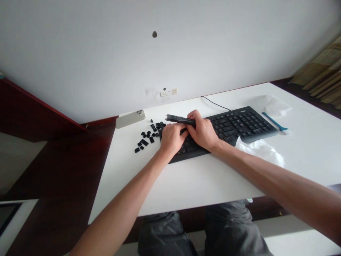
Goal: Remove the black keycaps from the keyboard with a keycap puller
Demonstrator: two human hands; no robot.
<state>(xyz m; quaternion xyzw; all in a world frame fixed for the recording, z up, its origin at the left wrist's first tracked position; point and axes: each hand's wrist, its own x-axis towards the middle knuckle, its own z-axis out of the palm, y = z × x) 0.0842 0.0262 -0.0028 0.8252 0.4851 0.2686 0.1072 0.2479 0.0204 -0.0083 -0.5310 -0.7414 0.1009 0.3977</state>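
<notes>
Because the black plastic bar (177,118) looks light and stiff, I'd take it by its free end; the right hand (202,129) closes around its other end above the keyboard (247,124), while the curled left hand (172,138) rests on the keys, holding what I cannot tell.

hidden: keyboard (239,124) middle under left hand (172,138), right hand (201,129) | too small: keycap (144,142) legends

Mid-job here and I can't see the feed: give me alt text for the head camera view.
Two bare hands work over a black keyboard, the right hand gripping a long black bar above the keys, the left hand beside it. Loose black keycaps lie left of the keyboard on a white desk, near a smartphone.
</notes>
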